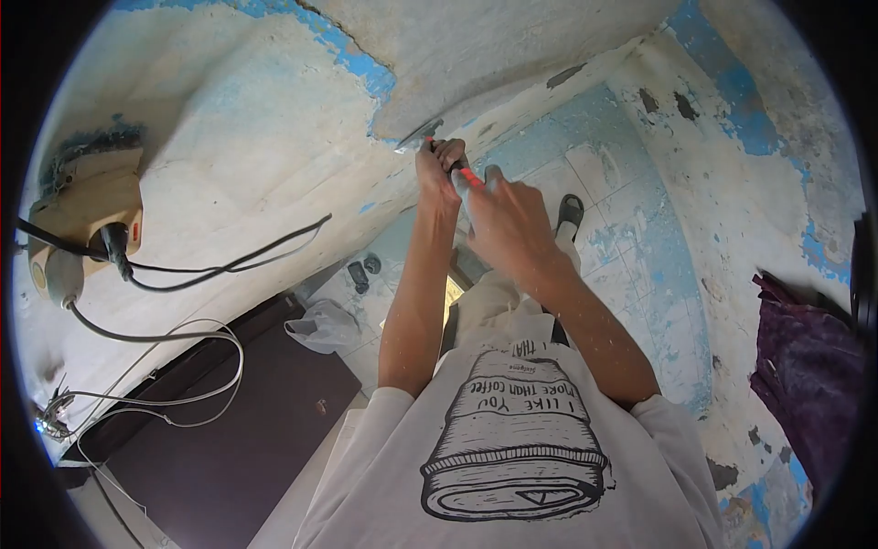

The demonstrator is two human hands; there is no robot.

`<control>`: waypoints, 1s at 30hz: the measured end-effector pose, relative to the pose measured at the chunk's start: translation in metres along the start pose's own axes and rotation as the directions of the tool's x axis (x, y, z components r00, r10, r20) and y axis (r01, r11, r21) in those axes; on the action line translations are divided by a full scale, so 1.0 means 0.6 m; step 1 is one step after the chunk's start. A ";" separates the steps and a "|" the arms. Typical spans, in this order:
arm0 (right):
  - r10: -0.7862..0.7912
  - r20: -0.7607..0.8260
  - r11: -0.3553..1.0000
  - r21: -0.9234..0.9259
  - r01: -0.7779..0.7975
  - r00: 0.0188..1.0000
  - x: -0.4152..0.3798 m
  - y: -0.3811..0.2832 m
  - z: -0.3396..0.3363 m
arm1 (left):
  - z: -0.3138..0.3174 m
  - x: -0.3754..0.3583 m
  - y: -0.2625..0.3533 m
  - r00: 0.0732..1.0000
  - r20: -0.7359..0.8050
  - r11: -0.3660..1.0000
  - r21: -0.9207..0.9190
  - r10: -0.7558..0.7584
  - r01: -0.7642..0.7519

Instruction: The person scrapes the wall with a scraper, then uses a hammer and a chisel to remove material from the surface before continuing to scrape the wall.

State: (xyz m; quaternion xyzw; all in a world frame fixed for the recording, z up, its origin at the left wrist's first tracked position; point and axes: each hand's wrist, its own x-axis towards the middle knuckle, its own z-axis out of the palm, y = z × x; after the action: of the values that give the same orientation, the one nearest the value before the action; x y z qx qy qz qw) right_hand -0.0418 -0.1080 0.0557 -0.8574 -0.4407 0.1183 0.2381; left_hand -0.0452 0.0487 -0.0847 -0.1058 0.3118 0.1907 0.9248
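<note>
Both of my hands are on one scraper with a red and dark handle (469,177). My left hand (439,169) is wrapped round it near the blade, and my right hand (512,220) grips the handle's rear end. The metal blade (418,137) lies against the wall (384,169), close to the edge where blue paint (373,78) shows beneath the peeling pale coat. My fingers partly hide the handle.
A power socket (82,210) with plugs and hanging cables is on the wall at left. Below are a dark brown panel (238,430) and a plastic bag (322,327). Purple cloth (805,366) hangs at right. Paint flakes cover the tiled floor (631,238).
</note>
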 end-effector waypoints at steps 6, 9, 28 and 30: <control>0.051 0.052 0.998 0.040 -0.053 0.997 0.004 -0.011 -0.011 | 0.016 -0.013 0.005 0.999 -0.010 0.999 0.031 -0.038 0.038; 0.062 0.026 0.997 0.048 -0.063 0.998 0.005 -0.009 0.003 | 0.008 -0.010 0.006 0.996 -0.086 0.994 0.108 -0.015 0.025; 0.188 0.109 0.980 0.046 -0.194 0.976 -0.030 0.024 0.107 | -0.082 0.033 0.020 0.971 -0.241 0.911 0.402 0.005 0.095; 0.172 0.084 0.962 0.198 -0.185 0.982 -0.068 0.065 0.139 | -0.114 0.015 0.017 0.979 -0.156 0.931 0.321 -0.131 0.175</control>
State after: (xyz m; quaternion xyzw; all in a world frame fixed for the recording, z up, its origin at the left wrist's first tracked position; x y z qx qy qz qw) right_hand -0.0725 -0.1352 -0.0360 -0.8601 -0.3547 0.2122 0.2990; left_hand -0.0798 0.0391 -0.1444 0.0157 0.3907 0.0551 0.9187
